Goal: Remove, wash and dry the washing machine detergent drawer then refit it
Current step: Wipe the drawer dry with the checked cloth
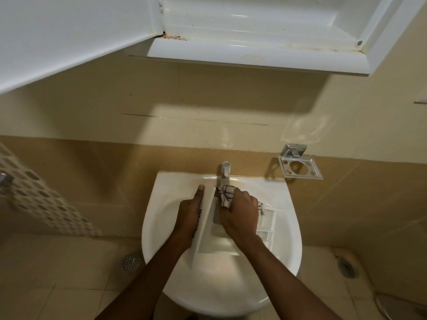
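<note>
Both forearms are seen entering from the bottom edge and reaching over the sink. The detergent drawer is held tilted above the basin, with its front panel to the left and its compartments to the right. It is out of the machine, and no machine is in view.

The left hand is wrapped round the front panel, with the thumb laid along the upper edge toward the tap. This is judged a bracing grip, so the drawer is not shoved away under wiping pressure. The right hand is clenched on a checked cloth, which is pressed down into the compartment just behind the panel. Loose cloth ends stick out past the knuckles. The cloth is bunched, probably so corners can be reached.

No water is seen running from the tap, so the step is judged to be drying, with washing likely done. Wetness cannot be confirmed. The drawer is probably kept over the basin so drips are caught. Refitting is not yet done. The right-side compartments are partly hidden by the right hand, and whether they have been wiped cannot be told.

A wall cabinet with its door open is noted above. A chrome holder is fixed right of the tap, and a floor drain lies left of the sink.
</note>
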